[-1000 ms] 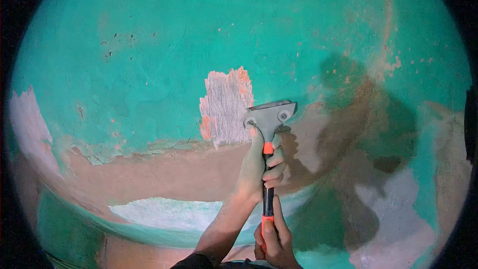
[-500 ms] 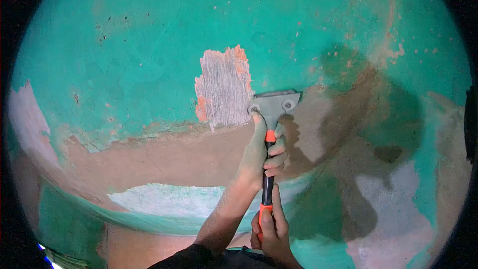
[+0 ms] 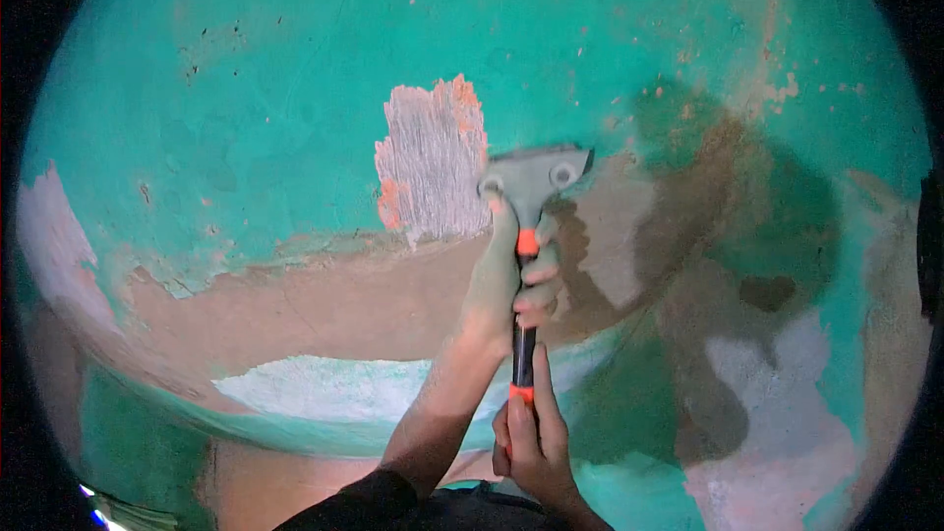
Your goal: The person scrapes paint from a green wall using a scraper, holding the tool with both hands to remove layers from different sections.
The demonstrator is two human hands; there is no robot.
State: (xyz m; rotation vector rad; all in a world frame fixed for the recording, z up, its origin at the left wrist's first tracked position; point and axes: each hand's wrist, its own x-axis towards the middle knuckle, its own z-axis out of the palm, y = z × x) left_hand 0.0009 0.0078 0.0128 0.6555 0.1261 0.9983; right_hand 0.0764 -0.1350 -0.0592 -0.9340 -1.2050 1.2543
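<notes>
A wide-bladed scraper point(image 3: 531, 177) with a grey metal head and a black-and-orange handle is held upright against the green painted wall point(image 3: 324, 29). My left hand point(image 3: 503, 261), dusted pale, is closed round the upper handle, its thumb lying up against the scraper head. Lower down, my right hand point(image 3: 536, 438) grips the orange end of the handle. The blade edge lies at the green paint, just right of a scraped whitish patch point(image 3: 433, 162) with orange edges. Whether the whole edge touches the wall cannot be seen.
Below the green paint runs a brown bare band point(image 3: 324, 310), with a whitish strip point(image 3: 334, 388) under it. A dark shadow point(image 3: 747, 206) falls on the wall at the right. Another pale patch point(image 3: 59, 226) is at the far left.
The scraper and both hands have moved up the wall a little, the blade now higher alongside the whitish patch. The view has shifted slightly. Both hands keep their hold.
</notes>
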